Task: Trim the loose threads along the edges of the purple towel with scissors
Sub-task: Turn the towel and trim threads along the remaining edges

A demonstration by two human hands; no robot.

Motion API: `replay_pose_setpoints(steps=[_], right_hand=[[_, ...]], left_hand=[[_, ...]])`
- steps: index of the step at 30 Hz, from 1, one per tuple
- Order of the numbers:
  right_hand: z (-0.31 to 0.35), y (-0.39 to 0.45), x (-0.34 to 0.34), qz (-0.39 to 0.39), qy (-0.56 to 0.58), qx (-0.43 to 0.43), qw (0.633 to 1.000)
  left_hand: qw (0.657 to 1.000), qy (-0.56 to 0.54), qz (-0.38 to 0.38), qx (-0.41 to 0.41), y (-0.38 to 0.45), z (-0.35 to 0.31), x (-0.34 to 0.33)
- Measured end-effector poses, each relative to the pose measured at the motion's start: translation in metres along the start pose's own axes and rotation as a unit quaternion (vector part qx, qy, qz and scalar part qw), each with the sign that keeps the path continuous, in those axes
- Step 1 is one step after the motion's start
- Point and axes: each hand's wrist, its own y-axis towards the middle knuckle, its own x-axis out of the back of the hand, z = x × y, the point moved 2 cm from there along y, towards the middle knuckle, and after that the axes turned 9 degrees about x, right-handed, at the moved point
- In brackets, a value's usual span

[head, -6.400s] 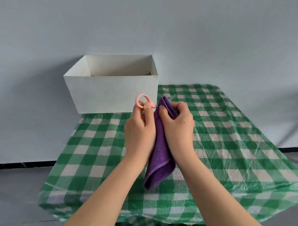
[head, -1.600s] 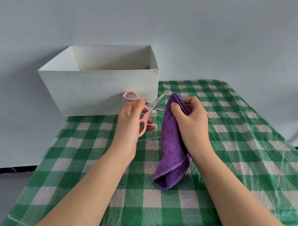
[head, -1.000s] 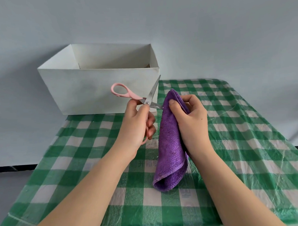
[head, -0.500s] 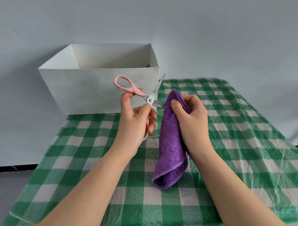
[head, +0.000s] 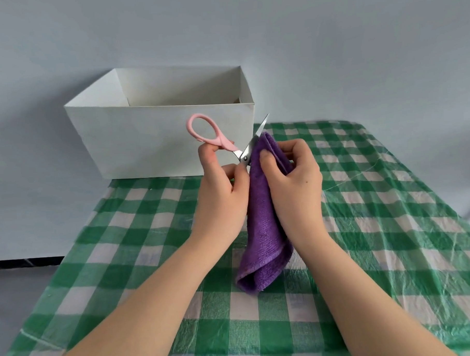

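While the left hand [head: 221, 194] works the pink scissors [head: 227, 143] with thumb near the upper loop and fingers curled round the lower handle, the blades stand parted and close against the top fold of the purple towel [head: 265, 219]. Right hand [head: 293, 180] pinches that fold, thumb on the near face, fingers curled behind; the rest of the towel hangs down between the wrists, its lower end touching the surface [head: 392, 224].

Risks, as judged from here:
- Blades lie just beside the right thumb; a quick closing could nick it.
- One blade seems pressed to the pile itself, though the loose thread is too fine to make out; closing there could cut the hem or the weave, not the thread.
- Upper loop stands free above the left thumb, so the hold on the scissors looks partial; the tool could twist or slip.
- Slack towel may shift in the pinch and feed cloth into the blades.

Against half a second ago: scissors have moved toward the right hand, pivot now touching the towel's edge, where a small gap showed. Left hand sits closer to the right. Towel, right-hand pinch and white box [head: 159, 138] beyond the hands are unchanged.
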Motion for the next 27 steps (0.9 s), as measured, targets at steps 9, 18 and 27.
replay_pose_setpoints(steps=[9, 18, 27], right_hand=[[-0.007, -0.001, 0.001, 0.057, 0.031, -0.033, 0.997], [-0.011, 0.0, 0.003, 0.009, 0.041, -0.063, 0.997], [-0.011, -0.002, 0.002, 0.014, 0.035, -0.057, 0.998]], left_hand=[[0.988, 0.122, -0.04, -0.082, -0.001, 0.008, -0.003], [0.968, 0.195, -0.054, -0.148, -0.003, 0.009, -0.005], [0.983, 0.15, -0.039, -0.099, -0.001, 0.009, -0.006]])
